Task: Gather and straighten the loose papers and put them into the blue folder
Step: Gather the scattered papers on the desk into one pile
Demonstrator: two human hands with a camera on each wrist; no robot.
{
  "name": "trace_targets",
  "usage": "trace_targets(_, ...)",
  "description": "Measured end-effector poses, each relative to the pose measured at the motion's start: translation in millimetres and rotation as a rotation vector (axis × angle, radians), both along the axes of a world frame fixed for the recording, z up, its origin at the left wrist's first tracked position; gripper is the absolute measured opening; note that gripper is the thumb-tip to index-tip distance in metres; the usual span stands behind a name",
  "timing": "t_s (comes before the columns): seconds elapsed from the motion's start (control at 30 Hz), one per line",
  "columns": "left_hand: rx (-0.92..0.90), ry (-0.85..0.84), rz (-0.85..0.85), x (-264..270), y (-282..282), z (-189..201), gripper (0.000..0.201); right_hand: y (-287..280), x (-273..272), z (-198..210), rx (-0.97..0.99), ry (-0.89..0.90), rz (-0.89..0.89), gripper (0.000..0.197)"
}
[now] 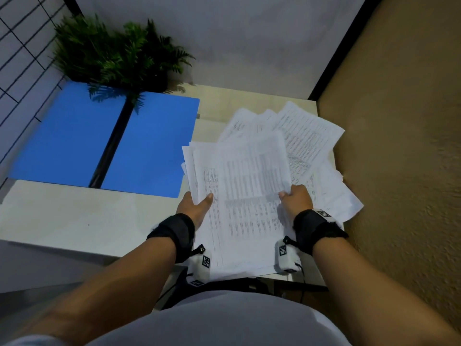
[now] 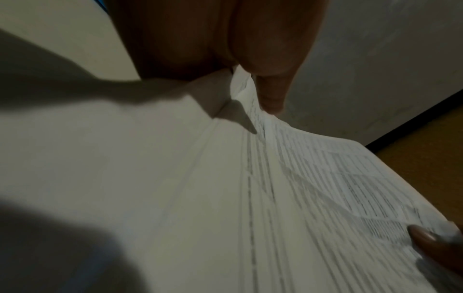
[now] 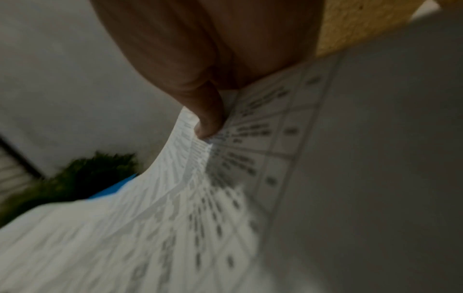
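Note:
A bundle of printed white papers [image 1: 247, 191] hangs above the table's front right part, held from both sides. My left hand [image 1: 197, 203] grips its left edge, thumb on top. My right hand [image 1: 296, 198] pinches its right edge, thumb on top. The left wrist view shows the left thumb [image 2: 270, 93] pressing on the papers [image 2: 300, 178]. The right wrist view shows the right thumb [image 3: 208, 119] on the bent sheets [image 3: 162, 218]. More loose papers [image 1: 311, 131] lie fanned out on the table beyond and to the right. The blue folder [image 1: 107, 136] lies open and flat at the left.
A green fern-like plant [image 1: 112, 51] stands at the back left, its fronds over the folder's far edge. A tan textured wall [image 1: 399, 146] runs close along the table's right side. The pale table [image 1: 74, 216] stretches in front of the folder.

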State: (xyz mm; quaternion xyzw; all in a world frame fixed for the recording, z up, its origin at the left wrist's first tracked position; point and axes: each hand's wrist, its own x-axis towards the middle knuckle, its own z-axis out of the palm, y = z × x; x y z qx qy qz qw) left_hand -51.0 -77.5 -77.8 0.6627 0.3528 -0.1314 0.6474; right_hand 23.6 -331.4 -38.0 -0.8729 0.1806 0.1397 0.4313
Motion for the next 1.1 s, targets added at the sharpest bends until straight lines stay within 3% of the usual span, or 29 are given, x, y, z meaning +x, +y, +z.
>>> trace_targets(0.1,0.021,-0.006,-0.024,2,0,-6,0.082,-2,-9,-8,-0.069,0.057,0.116,0.018)
trace_targets(0.2,0.052,0.006,-0.045,3,3,-14,0.056,14,-18,-16,-0.103,0.077,0.223,0.019)
trace_targets(0.27,0.062,0.018,-0.040,5,7,-16,0.044,21,-18,-10,-0.072,-0.052,0.045,0.021)
trace_targets(0.33,0.052,0.032,-0.022,6,13,-19,0.042,13,-6,-3,-0.129,-0.132,-0.293,0.035)
trace_targets(0.4,0.053,0.042,-0.024,7,18,-25,0.042,-1,7,7,-0.178,0.003,-0.486,0.060)
trace_targets(0.5,0.054,0.039,-0.036,7,16,-20,0.044,-12,30,11,0.198,0.111,-0.547,0.073)
trace_targets(0.57,0.071,0.031,-0.021,7,13,-14,0.041,-11,41,16,0.238,0.167,-0.449,0.069)
trace_targets(0.7,0.050,0.034,-0.015,7,16,-20,0.043,-21,40,21,-0.010,0.200,-0.264,0.042)
trace_targets(0.87,0.034,0.021,0.009,8,16,-27,0.040,-48,26,17,-0.518,0.255,-0.117,0.047)
trace_targets(0.93,0.045,0.009,0.005,8,13,-18,0.038,-49,23,9,-0.413,0.184,-0.132,0.055)
trace_targets(1.03,0.078,0.007,0.015,7,8,-6,0.035,-42,16,6,-0.020,0.037,-0.305,0.059)
trace_targets(1.1,0.024,-0.015,0.055,6,5,-5,0.041,-40,16,17,0.029,0.032,-0.322,0.058)
